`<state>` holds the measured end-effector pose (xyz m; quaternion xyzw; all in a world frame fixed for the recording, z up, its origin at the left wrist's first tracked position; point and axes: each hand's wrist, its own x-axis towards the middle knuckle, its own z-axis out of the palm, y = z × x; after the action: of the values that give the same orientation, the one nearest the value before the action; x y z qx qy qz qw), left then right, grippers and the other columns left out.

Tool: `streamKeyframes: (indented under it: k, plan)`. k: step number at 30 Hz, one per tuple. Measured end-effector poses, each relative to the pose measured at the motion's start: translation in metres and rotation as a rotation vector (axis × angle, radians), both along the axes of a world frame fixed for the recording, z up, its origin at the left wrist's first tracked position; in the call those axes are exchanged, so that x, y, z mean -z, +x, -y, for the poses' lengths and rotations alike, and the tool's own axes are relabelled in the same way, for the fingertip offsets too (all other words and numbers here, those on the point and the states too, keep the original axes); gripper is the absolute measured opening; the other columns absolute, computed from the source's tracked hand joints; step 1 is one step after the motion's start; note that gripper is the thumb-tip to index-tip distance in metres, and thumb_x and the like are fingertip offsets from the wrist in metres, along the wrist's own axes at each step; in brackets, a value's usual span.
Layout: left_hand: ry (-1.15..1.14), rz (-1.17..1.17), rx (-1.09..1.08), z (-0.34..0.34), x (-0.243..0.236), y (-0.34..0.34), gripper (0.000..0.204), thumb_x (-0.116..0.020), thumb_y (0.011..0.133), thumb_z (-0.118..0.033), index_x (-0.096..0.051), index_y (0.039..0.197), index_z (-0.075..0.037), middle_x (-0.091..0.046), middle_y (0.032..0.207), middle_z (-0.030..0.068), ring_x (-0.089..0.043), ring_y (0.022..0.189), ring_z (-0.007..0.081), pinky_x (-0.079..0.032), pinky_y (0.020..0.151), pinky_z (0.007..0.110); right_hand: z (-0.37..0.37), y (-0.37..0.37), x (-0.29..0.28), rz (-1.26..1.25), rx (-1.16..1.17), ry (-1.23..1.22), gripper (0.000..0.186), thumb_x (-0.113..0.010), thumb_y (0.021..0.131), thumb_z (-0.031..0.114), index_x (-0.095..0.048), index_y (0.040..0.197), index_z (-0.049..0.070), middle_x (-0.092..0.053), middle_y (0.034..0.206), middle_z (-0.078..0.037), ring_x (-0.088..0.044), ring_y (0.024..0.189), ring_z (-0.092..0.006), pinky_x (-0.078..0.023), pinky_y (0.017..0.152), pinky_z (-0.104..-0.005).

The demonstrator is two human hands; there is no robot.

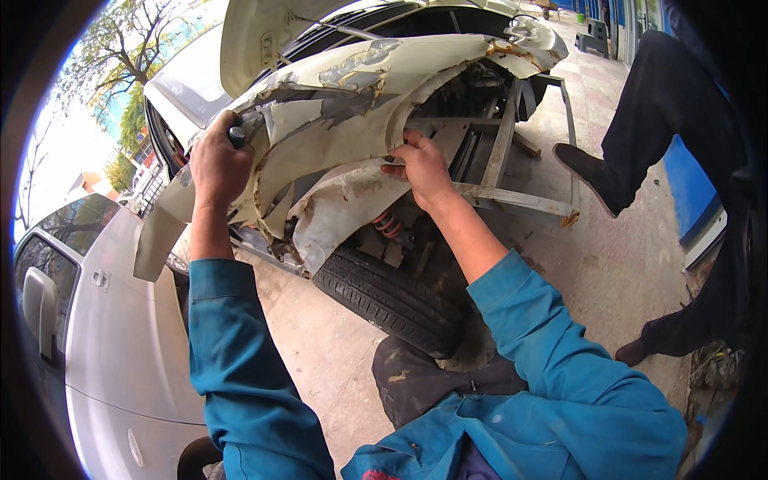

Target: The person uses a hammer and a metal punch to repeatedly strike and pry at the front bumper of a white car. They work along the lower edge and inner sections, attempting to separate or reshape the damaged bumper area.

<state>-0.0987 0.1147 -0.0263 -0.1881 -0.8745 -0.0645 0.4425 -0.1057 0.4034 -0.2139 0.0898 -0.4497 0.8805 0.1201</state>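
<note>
Left hand (221,166) gripping dark cylinder (236,136); right hand (424,170) clamped on fender (340,144) (torn, cream).

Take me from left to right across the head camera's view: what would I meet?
Silver car's side mirror → its door handle → the person's left hand → right hand → the other person's upper dark shoe → blue panel.

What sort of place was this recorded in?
Probably an outdoor car-repair yard or the paved front of a body shop: a torn, paint-chipped white fender on a car with its front opened up, a bare red coil spring above a tyre, and a silver car parked close by.
</note>
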Motion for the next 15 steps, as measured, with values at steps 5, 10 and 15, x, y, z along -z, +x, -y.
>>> streamKeyframes:
  k: [5, 10, 15]
  plan:
    - [-0.019, -0.061, -0.032, -0.002, 0.005, 0.007, 0.032, -0.071, 0.083, -0.013, -0.074, 0.115, -0.01, -0.077, 0.106, 0.0209, -0.073, 0.103, 0.0449, -0.056, 0.091, 0.052, -0.006, -0.004, -0.007, -0.002, -0.008, 0.087, 0.03, -0.058, 0.101, 0.004, -0.071, 0.128, 0.007, -0.073, 0.124, -0.004, -0.069, 0.11, -0.0168, -0.063, 0.088, -0.0367]
    - [-0.038, -0.103, -0.068, -0.005, 0.009, 0.016, 0.032, -0.07, 0.083, -0.012, -0.073, 0.115, -0.011, -0.077, 0.104, 0.0198, -0.073, 0.103, 0.0437, -0.055, 0.091, 0.052, -0.024, 0.018, -0.005, 0.019, 0.07, 0.246, 0.034, -0.06, 0.102, 0.006, -0.069, 0.135, 0.003, -0.073, 0.124, -0.006, -0.069, 0.111, -0.0171, -0.061, 0.087, -0.0344]
    - [-0.048, -0.112, -0.063, -0.009, 0.007, 0.02, 0.028, -0.07, 0.084, -0.011, -0.072, 0.111, -0.01, -0.077, 0.102, 0.0194, -0.072, 0.102, 0.0442, -0.055, 0.09, 0.053, -0.084, 0.115, 0.068, -0.082, 0.044, 0.36, 0.031, -0.064, 0.104, 0.009, -0.07, 0.133, -0.002, -0.076, 0.115, -0.011, -0.072, 0.103, -0.0168, -0.06, 0.086, -0.0327]
